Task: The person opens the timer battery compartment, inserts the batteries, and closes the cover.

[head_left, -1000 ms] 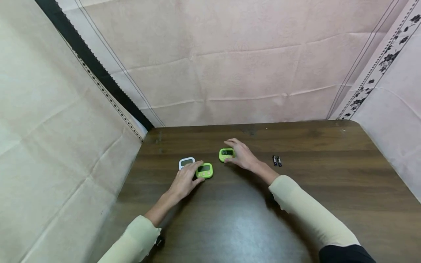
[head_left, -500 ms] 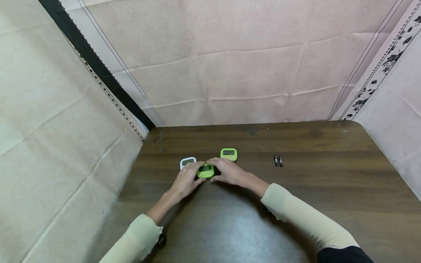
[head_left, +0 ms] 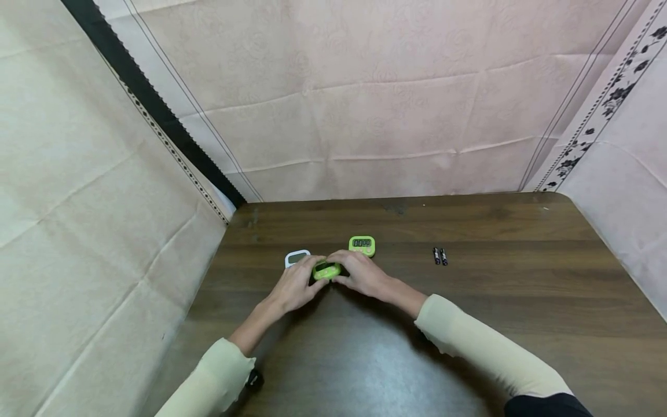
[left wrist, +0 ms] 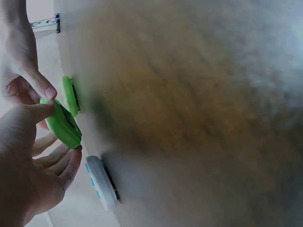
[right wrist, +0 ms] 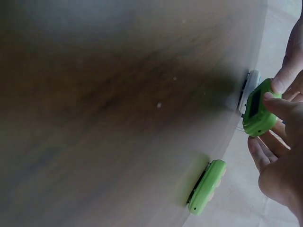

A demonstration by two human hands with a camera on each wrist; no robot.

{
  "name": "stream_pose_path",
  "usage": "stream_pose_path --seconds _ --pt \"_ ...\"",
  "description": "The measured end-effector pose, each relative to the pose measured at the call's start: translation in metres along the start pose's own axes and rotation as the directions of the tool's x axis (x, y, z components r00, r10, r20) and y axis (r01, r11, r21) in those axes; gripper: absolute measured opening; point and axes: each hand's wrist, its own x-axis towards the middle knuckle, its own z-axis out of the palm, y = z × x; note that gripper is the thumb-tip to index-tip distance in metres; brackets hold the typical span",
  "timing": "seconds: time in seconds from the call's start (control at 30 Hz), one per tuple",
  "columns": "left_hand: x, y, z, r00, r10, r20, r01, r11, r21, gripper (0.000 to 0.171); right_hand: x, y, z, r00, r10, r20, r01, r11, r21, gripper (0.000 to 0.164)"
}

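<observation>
Both hands hold one lime-green digital timer [head_left: 326, 271] between them, tilted with its face leaning away. My left hand [head_left: 292, 288] pinches its left side, thumb at the near edge and fingers at the far edge. On the opposite side my right hand [head_left: 365, 275] grips it the same way. In the left wrist view the held timer [left wrist: 61, 124] appears raised off the table; the right wrist view shows its dark recessed underside [right wrist: 255, 103]. A second green timer [head_left: 362, 245], digits on its display, lies just behind the right hand. Partly hidden behind the left fingers is a white timer [head_left: 296, 257].
Two small dark batteries [head_left: 440, 256] lie side by side to the right on the brown wooden table [head_left: 500, 266]. Pale cloth [head_left: 385, 127] hangs behind the table's far edge and along both sides.
My right hand left the back green timer and came left to the one by my left hand. That timer, flat half a second ago, is now tilted up between both hands.
</observation>
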Motion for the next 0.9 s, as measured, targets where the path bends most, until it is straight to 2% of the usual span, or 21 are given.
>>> stream_pose_path --seconds 0.17,0.37,0.6,0.77,0.9 --pt "0.000 0.004 -0.007 1.000 0.002 -0.023 -0.003 0.998 -0.070 0.043 -0.007 -0.003 -0.005 0.996 -0.053 -0.074 0.051 0.998 -0.027 0.035" --pt "0.000 0.013 -0.012 0.995 0.009 -0.098 -0.025 0.985 -0.171 0.032 -0.019 -0.008 -0.013 0.971 -0.120 -0.208 0.120 0.993 -0.012 0.027" --pt "0.003 0.029 -0.015 0.965 0.016 -0.260 -0.086 0.962 -0.260 0.024 -0.030 -0.015 -0.024 0.930 -0.162 -0.329 0.167 0.986 -0.012 0.026" --pt "0.003 0.040 -0.017 0.945 0.016 -0.326 -0.123 0.943 -0.310 0.025 -0.039 -0.020 -0.032 0.909 -0.161 -0.383 0.181 0.983 0.016 0.028" --pt "0.004 0.046 -0.017 0.935 0.034 -0.353 -0.170 0.917 -0.360 0.027 -0.047 -0.026 -0.039 0.900 -0.110 -0.422 0.155 0.985 0.075 0.028"
